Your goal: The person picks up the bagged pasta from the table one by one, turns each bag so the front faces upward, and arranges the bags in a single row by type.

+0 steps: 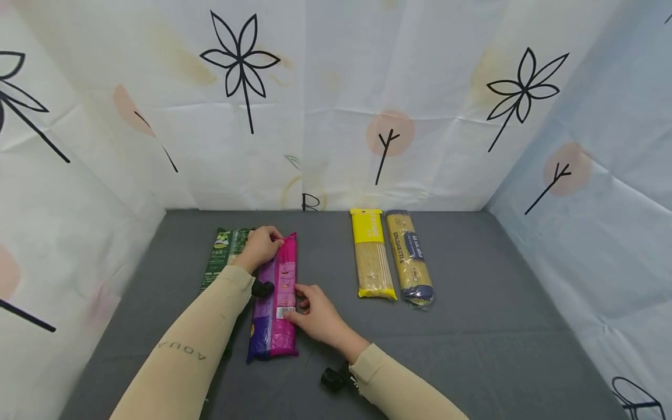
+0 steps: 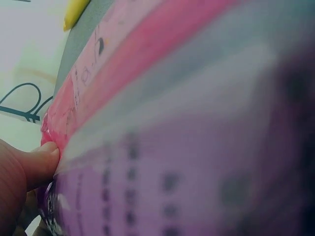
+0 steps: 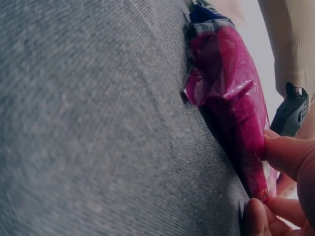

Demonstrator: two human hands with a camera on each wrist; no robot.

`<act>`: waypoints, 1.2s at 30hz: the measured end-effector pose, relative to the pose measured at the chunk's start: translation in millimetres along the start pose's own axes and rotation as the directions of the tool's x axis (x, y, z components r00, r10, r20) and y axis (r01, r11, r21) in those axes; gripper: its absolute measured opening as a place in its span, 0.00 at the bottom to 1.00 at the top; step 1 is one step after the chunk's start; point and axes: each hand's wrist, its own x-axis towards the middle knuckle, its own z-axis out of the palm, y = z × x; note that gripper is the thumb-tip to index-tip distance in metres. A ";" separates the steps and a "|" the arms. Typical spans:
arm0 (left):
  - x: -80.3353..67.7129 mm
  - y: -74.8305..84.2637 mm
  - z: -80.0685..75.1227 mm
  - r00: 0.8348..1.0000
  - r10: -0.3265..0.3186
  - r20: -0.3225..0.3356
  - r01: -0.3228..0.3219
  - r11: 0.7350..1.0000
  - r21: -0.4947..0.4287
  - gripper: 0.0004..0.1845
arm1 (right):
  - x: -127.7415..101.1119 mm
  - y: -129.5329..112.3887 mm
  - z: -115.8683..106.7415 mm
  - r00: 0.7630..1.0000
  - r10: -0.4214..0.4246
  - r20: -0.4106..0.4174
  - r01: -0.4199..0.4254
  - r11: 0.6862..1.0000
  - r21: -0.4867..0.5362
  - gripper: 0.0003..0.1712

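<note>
A pink and purple packet [image 1: 286,274] lies lengthwise on the grey table, its barcode side up. At its far end my left hand [image 1: 261,247] pinches the packet, thumb on the pink and purple film [image 2: 113,172] in the left wrist view. On the packet's right edge my right hand [image 1: 321,315] holds on with thumb and fingers. The right wrist view shows that thumb [image 3: 288,152] on the glossy pink side [image 3: 231,93], with the fingertips low beside the table. Left of it lies a green packet [image 1: 216,262], partly covered by my left forearm.
Further right lie a yellow-ended pasta packet [image 1: 374,256] and a spaghetti packet [image 1: 408,256] with blue labels, side by side. White patterned cloth [image 1: 325,87] stands behind and on both sides of the grey table [image 1: 472,350]. Black wrist devices sit on both arms.
</note>
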 end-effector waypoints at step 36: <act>-30.9 70.2 -34.0 0.935 -0.109 -0.337 -0.047 0.904 -0.424 0.09 | -19.8 -23.2 -30.5 0.994 -0.109 -0.017 0.108 0.932 0.347 0.43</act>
